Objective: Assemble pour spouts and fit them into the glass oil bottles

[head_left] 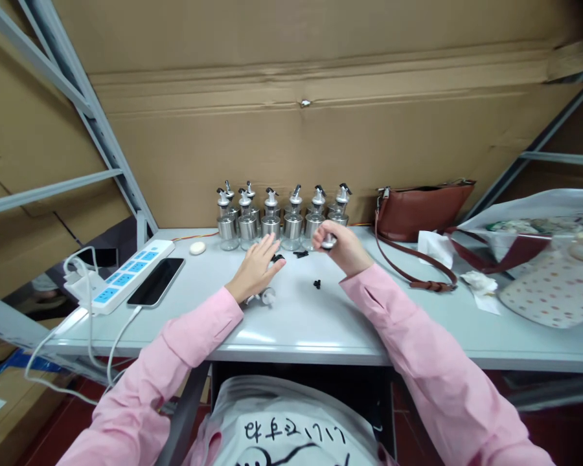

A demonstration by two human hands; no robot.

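My left hand (pixel 258 268) is held low over the table with its fingers stretched out. Small black plastic pieces (pixel 277 257) show by its fingertips, and a few clear and whitish parts (pixel 268 296) lie just below the palm. My right hand (pixel 346 247) is curled into a fist around a small silver piece (pixel 329 243) that looks like a pourer top; most of it is hidden by the fingers. Just behind both hands stand several glass oil bottles (pixel 293 225) with metal sleeves and silver pourer spouts.
More black pieces (pixel 317 284) lie mid-table. On the left are a power strip (pixel 135 275), a phone (pixel 156 282) on its cable and a round white object (pixel 197 248). A brown handbag (pixel 425 210), tissues (pixel 480 283) and a dotted bag (pixel 554 285) occupy the right. Cardboard (pixel 320 149) walls the back.
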